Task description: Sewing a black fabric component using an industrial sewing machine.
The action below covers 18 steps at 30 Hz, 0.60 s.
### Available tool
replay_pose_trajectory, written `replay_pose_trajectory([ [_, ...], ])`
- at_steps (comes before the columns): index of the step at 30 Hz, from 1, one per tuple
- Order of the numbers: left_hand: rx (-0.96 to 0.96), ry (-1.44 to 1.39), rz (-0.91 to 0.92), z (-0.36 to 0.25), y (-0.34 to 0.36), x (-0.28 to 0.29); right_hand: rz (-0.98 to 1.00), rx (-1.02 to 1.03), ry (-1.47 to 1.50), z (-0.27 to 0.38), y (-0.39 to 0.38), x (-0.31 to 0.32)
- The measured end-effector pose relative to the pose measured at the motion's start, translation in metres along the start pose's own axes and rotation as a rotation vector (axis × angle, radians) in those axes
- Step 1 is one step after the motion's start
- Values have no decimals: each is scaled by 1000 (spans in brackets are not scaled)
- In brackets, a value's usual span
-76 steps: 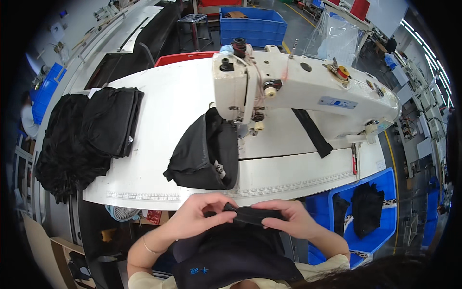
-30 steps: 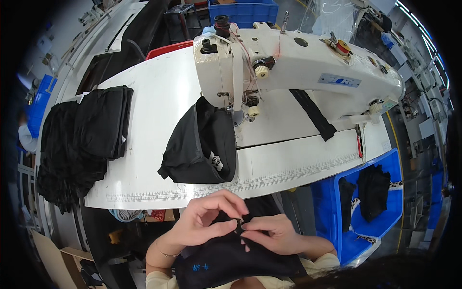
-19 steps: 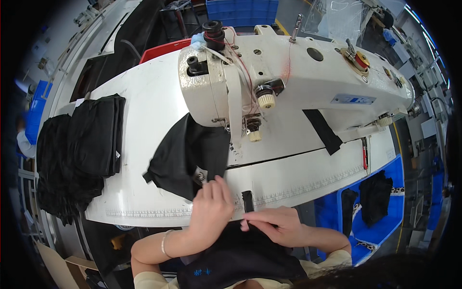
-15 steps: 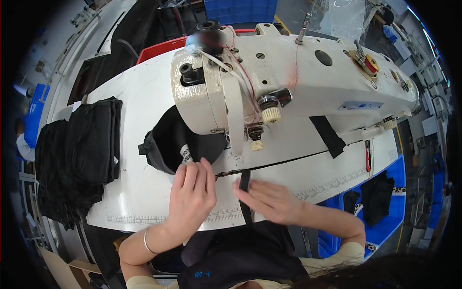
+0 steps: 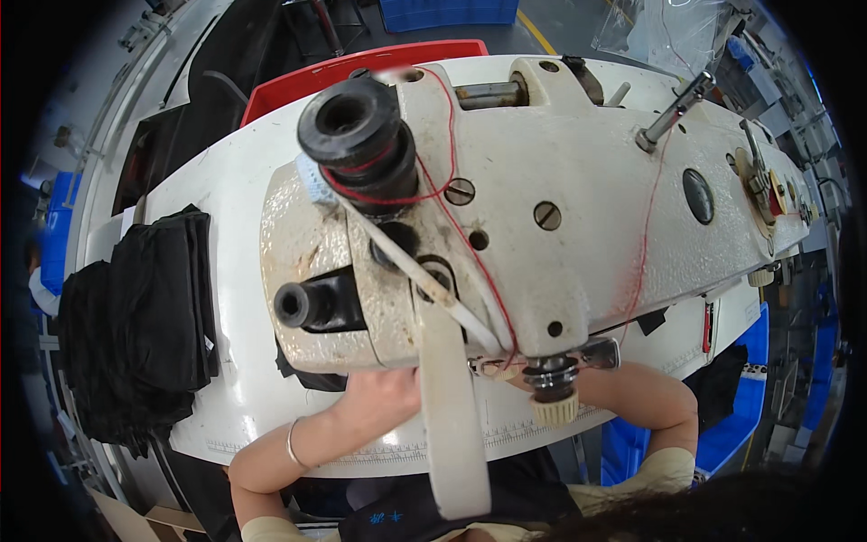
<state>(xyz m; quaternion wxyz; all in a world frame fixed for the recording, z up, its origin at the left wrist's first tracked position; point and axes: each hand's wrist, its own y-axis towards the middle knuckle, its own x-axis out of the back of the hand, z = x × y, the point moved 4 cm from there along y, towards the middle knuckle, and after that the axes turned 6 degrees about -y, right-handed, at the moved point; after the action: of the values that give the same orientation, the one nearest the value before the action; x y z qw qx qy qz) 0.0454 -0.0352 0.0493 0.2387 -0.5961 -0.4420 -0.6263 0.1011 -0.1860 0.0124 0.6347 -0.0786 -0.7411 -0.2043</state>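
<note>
The white sewing machine (image 5: 578, 244) fills the middle of the view, its head covering my fingers. My left hand (image 5: 384, 397) is at the lower edge of that head, with a silver bangle (image 5: 291, 443) on the wrist. Just left of it, a small part of a black cloth piece (image 5: 307, 372) shows from under the machine. My right forearm (image 5: 632, 393) reaches in from the right, and the right hand lies almost wholly behind the machine's thread tension knob (image 5: 553, 402). What either hand holds is hidden.
Folded black cloth (image 5: 167, 307) is stacked at the left of the white table (image 5: 239, 190). A red tray (image 5: 361, 63) stands behind the machine. At the right are a small red tool (image 5: 707, 325) and a blue bin (image 5: 757, 361) with black cloth.
My view has moved closer over the machine, whose head now looms larger and covers both hands' fingers. The black strip at my right hand and most of the black cap-shaped piece are now hidden.
</note>
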Motion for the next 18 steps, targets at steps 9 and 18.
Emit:
replay_pose_trajectory([
  [9, 358, -704, 100, 25, -12, -14, 19, -85, 241, -2, -3, 8],
  [18, 586, -993, 235, 43, -23, -10, -258, 123, 112, 16, 3, 20],
])
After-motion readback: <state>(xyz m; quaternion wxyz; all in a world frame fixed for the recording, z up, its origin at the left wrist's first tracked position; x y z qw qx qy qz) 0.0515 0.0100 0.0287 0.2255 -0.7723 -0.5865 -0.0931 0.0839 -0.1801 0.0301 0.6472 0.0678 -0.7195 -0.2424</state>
